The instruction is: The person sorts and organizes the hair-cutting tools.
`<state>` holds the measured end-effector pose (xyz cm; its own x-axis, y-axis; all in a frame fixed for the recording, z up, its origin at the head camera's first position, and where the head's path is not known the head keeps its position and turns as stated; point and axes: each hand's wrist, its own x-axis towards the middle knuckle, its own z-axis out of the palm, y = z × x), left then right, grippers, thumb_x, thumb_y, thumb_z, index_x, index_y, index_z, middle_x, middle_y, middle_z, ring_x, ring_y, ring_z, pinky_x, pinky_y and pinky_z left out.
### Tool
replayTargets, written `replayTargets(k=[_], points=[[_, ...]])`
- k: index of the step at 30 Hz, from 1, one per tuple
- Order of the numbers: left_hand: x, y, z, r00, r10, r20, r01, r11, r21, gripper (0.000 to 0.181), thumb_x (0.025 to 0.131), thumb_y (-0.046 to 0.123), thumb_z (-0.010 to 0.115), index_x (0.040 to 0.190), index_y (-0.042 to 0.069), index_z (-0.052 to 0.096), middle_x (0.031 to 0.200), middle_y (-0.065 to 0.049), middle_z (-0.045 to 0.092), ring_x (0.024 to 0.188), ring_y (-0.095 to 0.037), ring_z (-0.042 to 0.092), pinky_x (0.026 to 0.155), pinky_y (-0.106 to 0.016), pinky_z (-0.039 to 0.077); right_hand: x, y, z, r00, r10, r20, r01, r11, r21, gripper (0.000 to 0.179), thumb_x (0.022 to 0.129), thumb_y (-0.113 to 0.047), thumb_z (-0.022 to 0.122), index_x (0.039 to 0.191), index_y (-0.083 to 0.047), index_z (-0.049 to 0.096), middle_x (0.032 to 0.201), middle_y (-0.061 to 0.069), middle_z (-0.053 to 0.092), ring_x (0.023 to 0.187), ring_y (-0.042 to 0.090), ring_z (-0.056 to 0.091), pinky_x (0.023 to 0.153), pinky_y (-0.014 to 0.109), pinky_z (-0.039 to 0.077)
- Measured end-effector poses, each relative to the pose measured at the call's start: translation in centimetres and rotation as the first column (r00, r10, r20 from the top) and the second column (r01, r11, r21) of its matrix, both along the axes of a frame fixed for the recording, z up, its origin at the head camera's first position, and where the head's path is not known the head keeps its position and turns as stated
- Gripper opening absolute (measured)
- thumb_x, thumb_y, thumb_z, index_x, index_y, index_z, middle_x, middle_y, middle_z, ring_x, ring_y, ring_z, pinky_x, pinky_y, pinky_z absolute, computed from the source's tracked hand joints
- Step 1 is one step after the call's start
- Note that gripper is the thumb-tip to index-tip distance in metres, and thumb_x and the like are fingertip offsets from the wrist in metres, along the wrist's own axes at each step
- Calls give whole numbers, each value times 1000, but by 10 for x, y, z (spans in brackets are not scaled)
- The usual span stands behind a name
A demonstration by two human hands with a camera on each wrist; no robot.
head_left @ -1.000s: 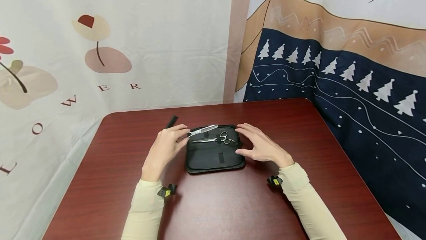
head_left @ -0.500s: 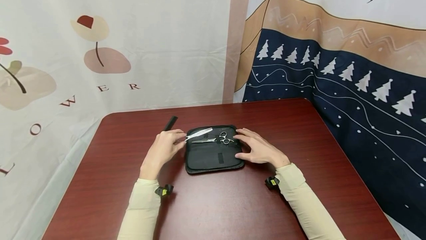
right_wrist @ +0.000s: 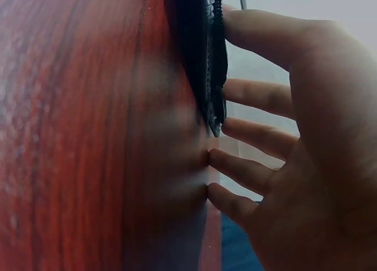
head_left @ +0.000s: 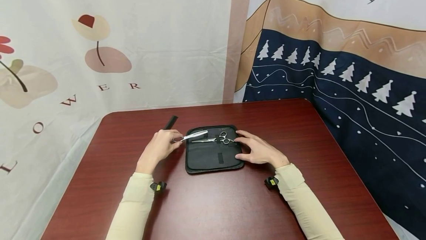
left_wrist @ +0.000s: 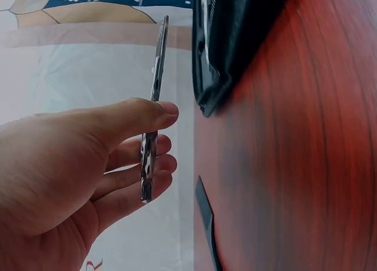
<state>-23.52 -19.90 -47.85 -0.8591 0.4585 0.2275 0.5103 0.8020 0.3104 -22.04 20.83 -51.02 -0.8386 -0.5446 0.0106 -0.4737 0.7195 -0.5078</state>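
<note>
In the head view my left hand (head_left: 159,145) pinches a pair of silver scissors (head_left: 197,135) over the left edge of a black zippered case (head_left: 204,158). The left wrist view shows these scissors (left_wrist: 160,59) edge-on between thumb and fingers, lifted clear of the table. A second pair of scissors (head_left: 227,138) lies in the case, its blades pointing left under a small strap. At the case's right side my right hand (head_left: 261,149) has its fingers spread. Its thumb (right_wrist: 259,32) and some fingertips touch or nearly touch the case edge (right_wrist: 217,100); the lower fingertips are near the table.
A thin flat black strip (head_left: 171,122), its teeth or markings too small to tell, lies on the reddish-brown table (head_left: 213,203) behind my left hand. Printed cloth (head_left: 173,47) hangs along the table's back and right edges.
My left hand has moved left and slightly toward me, drawing the scissors left across the case and lower. My right hand has shifted only slightly at the case's right edge.
</note>
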Motion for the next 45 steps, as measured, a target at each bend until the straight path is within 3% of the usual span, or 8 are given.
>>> replayTargets(k=[11,18,27,35,45], points=[[-10,-16,-6,997,-7,76,8,1000,-8,19,101,8,84,119,3,87,121,-15,85,106,-35,84,91,-55,69,1,2,-1,1000,0,1,0,1000,5,61,100,-40,84,153,-15,70,180,11,46,164,39,49,133,61,44],[-15,-20,-4,994,0,111,5,999,-46,21,102,9,83,121,2,86,124,-16,85,115,-39,83,98,-58,67,0,2,-3,1000,-4,-6,4,1000,10,60,100,-40,84,152,-15,70,179,10,47,165,37,49,133,60,45],[-22,-19,-4,988,25,155,-15,998,-65,16,101,8,83,115,2,87,113,-12,87,100,-31,83,90,-54,68,0,1,-3,1000,-1,-8,1,1000,6,60,100,-40,84,152,-15,70,178,10,48,164,38,49,133,61,44],[-28,-16,-3,979,16,202,-5,999,-54,12,100,6,83,111,4,87,107,-11,86,87,-20,75,82,-46,65,0,2,-2,1000,8,-10,-8,1000,0,59,100,-41,83,151,-15,70,178,12,48,163,40,49,132,65,44],[-34,-8,-5,977,-19,211,28,999,-41,14,102,8,83,114,2,85,109,-13,86,94,-24,79,86,-50,68,-1,2,-2,1000,11,-8,-11,1000,-8,59,100,-40,84,150,-14,71,177,13,49,164,40,49,132,65,43]])
